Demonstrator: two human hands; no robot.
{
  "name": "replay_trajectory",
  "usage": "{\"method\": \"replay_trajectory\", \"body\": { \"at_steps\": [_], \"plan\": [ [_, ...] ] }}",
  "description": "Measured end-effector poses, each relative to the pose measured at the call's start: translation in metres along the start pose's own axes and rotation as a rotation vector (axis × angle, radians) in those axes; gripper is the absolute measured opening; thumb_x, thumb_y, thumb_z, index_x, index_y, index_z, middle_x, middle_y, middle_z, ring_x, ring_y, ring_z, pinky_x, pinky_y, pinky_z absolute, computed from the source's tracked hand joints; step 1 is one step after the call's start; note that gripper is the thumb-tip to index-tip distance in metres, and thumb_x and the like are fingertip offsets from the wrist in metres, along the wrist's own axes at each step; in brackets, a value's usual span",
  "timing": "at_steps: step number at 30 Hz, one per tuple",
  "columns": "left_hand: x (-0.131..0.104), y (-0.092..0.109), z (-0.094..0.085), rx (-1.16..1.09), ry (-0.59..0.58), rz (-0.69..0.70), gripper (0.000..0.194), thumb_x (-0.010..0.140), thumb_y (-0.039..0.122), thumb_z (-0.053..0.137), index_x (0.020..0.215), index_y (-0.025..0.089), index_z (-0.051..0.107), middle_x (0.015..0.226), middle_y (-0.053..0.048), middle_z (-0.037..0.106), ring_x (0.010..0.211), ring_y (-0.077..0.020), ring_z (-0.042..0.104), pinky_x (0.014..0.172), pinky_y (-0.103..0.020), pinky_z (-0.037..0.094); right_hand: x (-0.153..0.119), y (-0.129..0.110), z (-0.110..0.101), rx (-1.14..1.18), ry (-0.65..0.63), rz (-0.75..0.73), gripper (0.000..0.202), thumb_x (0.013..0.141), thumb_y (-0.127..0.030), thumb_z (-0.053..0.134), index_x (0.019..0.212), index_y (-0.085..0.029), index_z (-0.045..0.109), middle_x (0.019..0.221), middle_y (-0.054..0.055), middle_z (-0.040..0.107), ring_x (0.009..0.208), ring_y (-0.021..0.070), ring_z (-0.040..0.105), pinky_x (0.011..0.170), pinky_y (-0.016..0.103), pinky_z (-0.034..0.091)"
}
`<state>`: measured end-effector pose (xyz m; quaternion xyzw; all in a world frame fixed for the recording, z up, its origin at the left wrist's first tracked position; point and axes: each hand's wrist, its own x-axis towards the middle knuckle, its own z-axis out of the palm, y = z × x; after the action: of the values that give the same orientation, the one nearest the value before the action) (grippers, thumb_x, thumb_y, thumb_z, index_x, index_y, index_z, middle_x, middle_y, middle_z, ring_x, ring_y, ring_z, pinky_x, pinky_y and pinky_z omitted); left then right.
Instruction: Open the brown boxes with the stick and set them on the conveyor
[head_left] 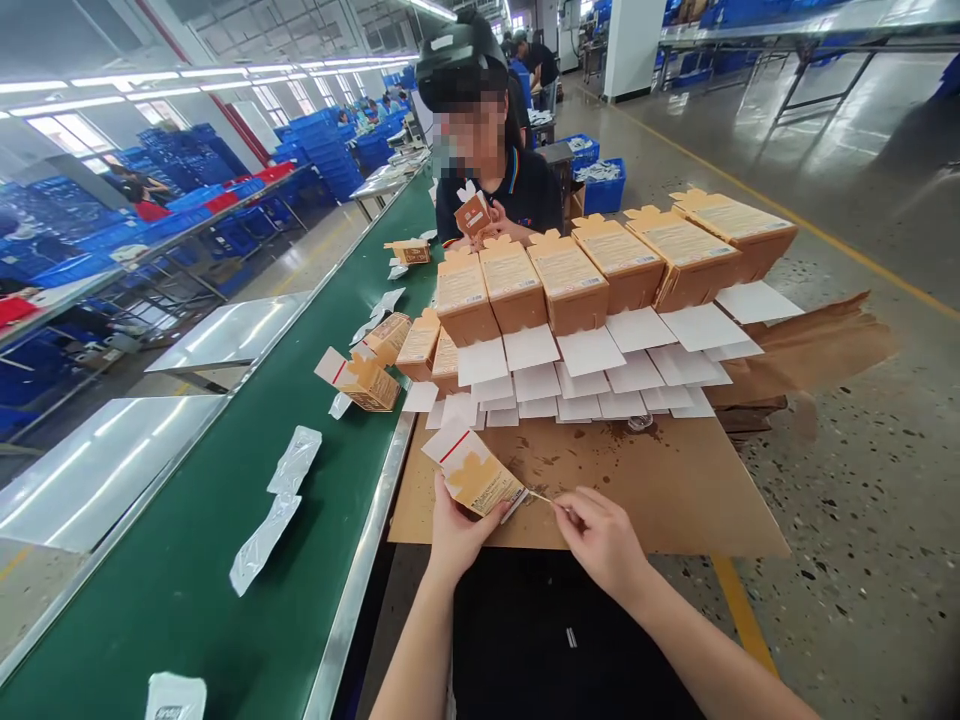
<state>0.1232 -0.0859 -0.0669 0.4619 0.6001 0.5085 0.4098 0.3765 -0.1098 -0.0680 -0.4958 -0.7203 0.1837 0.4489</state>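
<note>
My left hand (456,532) is closed around a small orange-and-white carton (484,478), which lies tilted with its white flap, marked by a red line, up to the left. At the carton's lower right corner, a thin pale strip (541,497) runs across to my right hand (600,535). The fingertips of that hand pinch the strip's end. Whether the strip is still joined to the carton I cannot tell. Beneath both hands is a brown cardboard sheet (630,500) with dark stains.
Rows of cartons (574,285) with white flaps stand stacked beyond my hands. At the left runs a green conveyor belt (202,620) carrying silver-white sachets (270,540) and a few cartons (367,383). Across the stack a person (499,195) in a headset holds another carton (474,214).
</note>
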Motion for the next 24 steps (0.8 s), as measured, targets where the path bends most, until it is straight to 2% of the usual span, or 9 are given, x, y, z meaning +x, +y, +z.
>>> {"method": "replay_trajectory", "body": {
  "at_steps": [5,10,16,21,23,24],
  "plan": [
    [-0.013,0.009,0.002,0.126,0.062,0.044,0.092,0.070,0.055,0.113,0.141,0.029,0.061,0.132,-0.013,0.085,0.121,-0.0359,0.087,0.106,-0.051,0.072,-0.009,-0.001,-0.040,0.020,0.075,0.104,0.031,0.117,-0.024,0.067,0.089,-0.027,0.081,0.070,-0.002,0.065,0.059,0.0160,0.059,0.059,0.028,0.053],
    [-0.021,0.021,0.005,0.166,0.062,0.019,0.087,0.073,0.052,0.110,0.141,0.030,0.061,0.133,-0.013,0.085,0.125,-0.0373,0.087,0.108,-0.051,0.072,-0.017,0.000,-0.064,-0.007,0.117,0.199,0.034,0.117,-0.030,0.068,0.086,-0.028,0.081,0.069,-0.001,0.067,0.057,0.0172,0.061,0.056,0.030,0.055],
    [-0.018,0.016,0.005,0.234,0.064,0.004,0.080,0.075,0.053,0.108,0.136,0.030,0.061,0.126,-0.014,0.088,0.120,-0.0406,0.088,0.100,-0.052,0.072,-0.018,-0.004,-0.072,0.016,0.156,0.200,0.030,0.115,-0.028,0.071,0.088,-0.028,0.083,0.068,-0.001,0.068,0.055,0.0172,0.061,0.054,0.030,0.054],
    [-0.016,0.013,0.012,0.250,0.053,-0.001,0.073,0.071,0.051,0.108,0.125,0.031,0.062,0.119,-0.012,0.087,0.114,-0.0411,0.089,0.093,-0.049,0.072,-0.009,-0.011,-0.070,0.077,0.119,0.200,0.040,0.117,-0.040,0.069,0.082,-0.028,0.083,0.065,0.002,0.068,0.053,0.0195,0.062,0.051,0.033,0.055],
    [-0.011,0.013,0.000,0.232,0.100,0.008,0.074,0.070,0.050,0.109,0.124,0.031,0.062,0.116,-0.011,0.087,0.112,-0.0409,0.089,0.095,-0.051,0.073,-0.007,-0.010,-0.073,0.077,0.124,0.206,0.043,0.117,-0.047,0.070,0.080,-0.029,0.084,0.063,0.002,0.067,0.052,0.0211,0.062,0.049,0.034,0.056],
    [-0.008,0.013,-0.013,0.206,0.145,0.017,0.075,0.069,0.051,0.111,0.123,0.031,0.062,0.116,-0.010,0.087,0.113,-0.0411,0.089,0.097,-0.052,0.074,-0.007,-0.009,-0.076,0.071,0.137,0.210,0.044,0.116,-0.050,0.070,0.080,-0.030,0.085,0.063,0.002,0.067,0.051,0.0222,0.062,0.048,0.036,0.056]
  ]
}}
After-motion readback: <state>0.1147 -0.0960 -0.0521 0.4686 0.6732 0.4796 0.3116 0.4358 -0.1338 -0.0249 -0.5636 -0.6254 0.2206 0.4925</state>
